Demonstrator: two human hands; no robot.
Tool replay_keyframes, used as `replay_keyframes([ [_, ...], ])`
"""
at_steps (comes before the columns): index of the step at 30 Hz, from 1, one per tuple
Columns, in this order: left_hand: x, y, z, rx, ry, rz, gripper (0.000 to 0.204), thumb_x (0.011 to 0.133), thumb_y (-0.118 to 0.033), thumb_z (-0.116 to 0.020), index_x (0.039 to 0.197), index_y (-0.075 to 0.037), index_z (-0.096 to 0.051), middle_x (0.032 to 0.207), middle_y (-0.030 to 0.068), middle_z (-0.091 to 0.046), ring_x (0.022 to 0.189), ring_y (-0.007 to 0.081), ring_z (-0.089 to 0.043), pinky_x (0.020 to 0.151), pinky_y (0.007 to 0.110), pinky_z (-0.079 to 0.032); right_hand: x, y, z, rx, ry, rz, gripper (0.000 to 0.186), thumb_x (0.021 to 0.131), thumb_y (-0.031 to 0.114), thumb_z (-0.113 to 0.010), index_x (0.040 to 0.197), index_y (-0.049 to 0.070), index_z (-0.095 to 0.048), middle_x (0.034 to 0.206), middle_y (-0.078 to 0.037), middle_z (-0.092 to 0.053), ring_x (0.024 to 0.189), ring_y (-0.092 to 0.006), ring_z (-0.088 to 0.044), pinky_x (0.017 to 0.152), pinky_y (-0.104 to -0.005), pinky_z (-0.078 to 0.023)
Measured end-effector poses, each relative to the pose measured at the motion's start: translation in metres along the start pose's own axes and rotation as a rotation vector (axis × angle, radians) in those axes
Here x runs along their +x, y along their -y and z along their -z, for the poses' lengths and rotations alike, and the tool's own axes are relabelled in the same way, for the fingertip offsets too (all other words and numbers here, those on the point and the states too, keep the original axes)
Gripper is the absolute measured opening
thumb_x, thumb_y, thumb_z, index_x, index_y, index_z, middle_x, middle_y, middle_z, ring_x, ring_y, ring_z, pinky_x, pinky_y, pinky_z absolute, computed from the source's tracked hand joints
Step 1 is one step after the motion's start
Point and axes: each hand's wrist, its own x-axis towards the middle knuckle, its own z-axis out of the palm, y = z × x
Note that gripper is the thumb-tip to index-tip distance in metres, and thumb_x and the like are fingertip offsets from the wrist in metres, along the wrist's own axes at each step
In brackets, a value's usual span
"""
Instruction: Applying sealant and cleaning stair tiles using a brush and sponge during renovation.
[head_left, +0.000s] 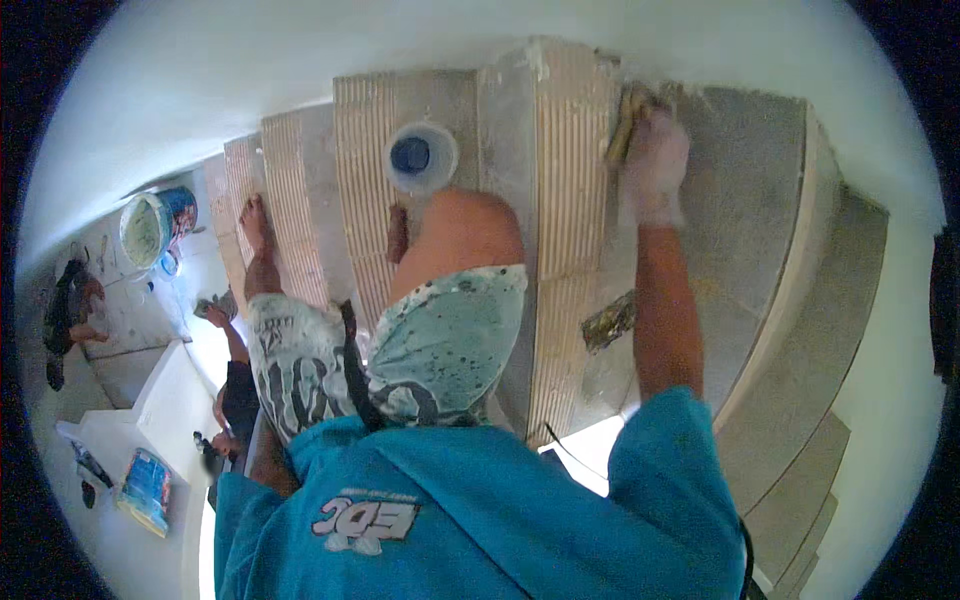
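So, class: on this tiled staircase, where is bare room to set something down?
Free: the grey tread right of the gloved right hand, and the steps below it. Crowded: the tread holding the small tub, beside the knee and bare foot.

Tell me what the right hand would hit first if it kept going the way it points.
The right hand points up the stairs; past the yellowish sponge it grips, it would probably first meet the white wall, though depth is unclear.
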Motion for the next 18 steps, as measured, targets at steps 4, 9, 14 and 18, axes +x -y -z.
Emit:
replay_keyframes([
  [4, -0.009, 0.024, 0.019, -0.204, -0.139, -0.077, 0.05, 0.098, -0.037, -0.021, 0.13, -0.004, -0.039, 0.132, 0.019, -0.041, 0.125, 0.0339, -0.035, 0.106, 0.048, -0.017, -0.07, -0.014, -0.009, -0.017, -0.212, 0.286, 0.028, 0.088, 0.012, -0.045, 0.111, -0.001, -0.054, 0.111, -0.021, -0.057, 0.096, -0.0365, -0.057, 0.084, -0.0388, -0.045],
  [9, -0.01, 0.02, 0.032, -0.755, 0.096, 0.37, 0.063, 0.094, -0.048, -0.024, 0.132, 0.0, -0.04, 0.135, 0.0204, -0.039, 0.127, 0.0331, -0.032, 0.108, 0.04, -0.011, -0.107, -0.024, -0.004, 0.032, -0.162, 0.183, 0.029, 0.087, 0.016, -0.049, 0.109, -0.002, -0.055, 0.107, -0.021, -0.058, 0.09, -0.0352, -0.059, 0.077, -0.0401, -0.047],
  [14, 0.005, -0.004, 0.018, -0.437, -0.023, 0.183, 0.045, 0.096, -0.032, -0.027, 0.126, -0.001, -0.043, 0.128, 0.0201, -0.046, 0.12, 0.0345, -0.039, 0.103, 0.044, -0.022, 0.036, -0.049, -0.014, 0.149, -0.062, 0.213, 0.021, 0.087, 0.014, -0.049, 0.097, -0.001, -0.059, 0.087, -0.02, -0.06, 0.074, -0.0345, -0.057, 0.064, -0.0447, -0.043],
  [18, 0.0, 0.06, 0.029, 0.049, -0.129, -0.037, 0.036, 0.094, -0.017, -0.03, 0.126, -0.003, -0.04, 0.124, 0.0196, -0.049, 0.114, 0.0359, -0.044, 0.097, 0.046, -0.032, -0.105, -0.036, -0.011, 0.09, -0.114, 0.071, 0.025, 0.087, 0.014, -0.049, 0.106, 0.0, -0.059, 0.099, -0.018, -0.062, 0.09, -0.0314, -0.059, 0.08, -0.0391, -0.045],
])
